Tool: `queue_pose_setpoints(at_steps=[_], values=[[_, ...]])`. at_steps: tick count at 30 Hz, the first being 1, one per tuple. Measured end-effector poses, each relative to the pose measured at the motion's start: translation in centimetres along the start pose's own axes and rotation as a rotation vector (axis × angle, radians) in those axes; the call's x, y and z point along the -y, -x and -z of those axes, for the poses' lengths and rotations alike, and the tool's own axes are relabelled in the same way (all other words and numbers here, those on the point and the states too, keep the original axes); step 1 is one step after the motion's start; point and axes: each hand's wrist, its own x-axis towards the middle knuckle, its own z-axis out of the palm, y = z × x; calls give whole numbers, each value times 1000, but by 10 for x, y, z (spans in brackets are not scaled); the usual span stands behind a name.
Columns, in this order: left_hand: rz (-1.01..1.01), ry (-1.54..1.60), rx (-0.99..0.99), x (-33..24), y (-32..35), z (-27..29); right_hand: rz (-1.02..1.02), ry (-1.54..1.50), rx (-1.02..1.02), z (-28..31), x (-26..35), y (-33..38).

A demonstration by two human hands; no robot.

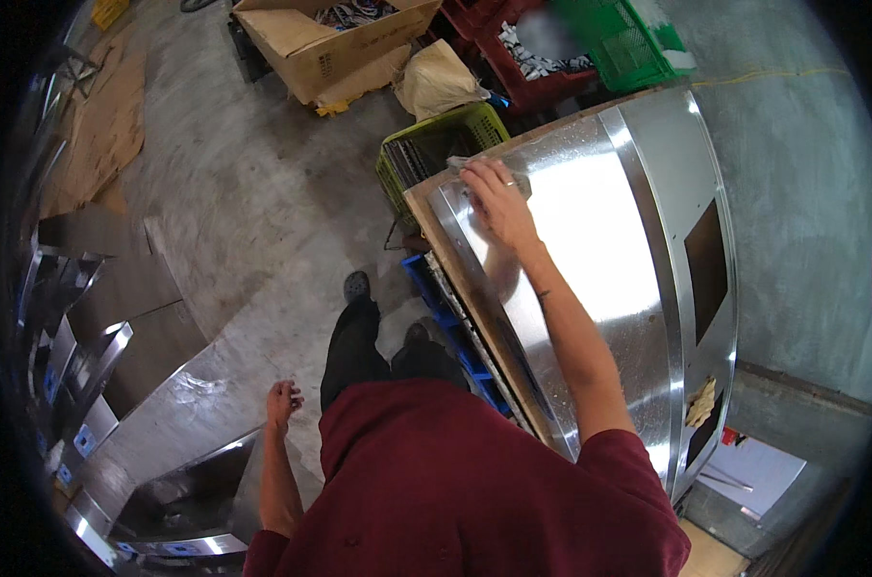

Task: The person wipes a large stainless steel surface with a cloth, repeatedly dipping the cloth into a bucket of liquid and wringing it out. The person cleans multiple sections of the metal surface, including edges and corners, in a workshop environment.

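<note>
My right hand presses a greyish rag onto a large shiny steel panel, close to its far left corner. The rag shows on both sides of my fingers, and a ring is on one of them. Down at my left side hangs my left hand, its fingers loosely bent and apart, with nothing visible in them. The panel lies on a wood-edged table and has dark rectangular cutouts along its right side. A crumpled tan cloth rests near the lower cutout.
Beyond the table stand a yellow-green crate, a cardboard box, a red crate and a green crate. Blue bins sit beneath its left edge. Steel basins and bent sheet parts lie on the left.
</note>
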Motion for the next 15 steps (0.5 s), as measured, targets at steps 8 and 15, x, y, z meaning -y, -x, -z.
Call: queue_pose_setpoints(at_steps=[8, 15], values=[[219, 26, -46, 143, 83, -48, 96, -25, 92, 8, -18, 25], [-72, -286, -6, 245, 138, -106, -205, 154, -199, 19, 15, 78]])
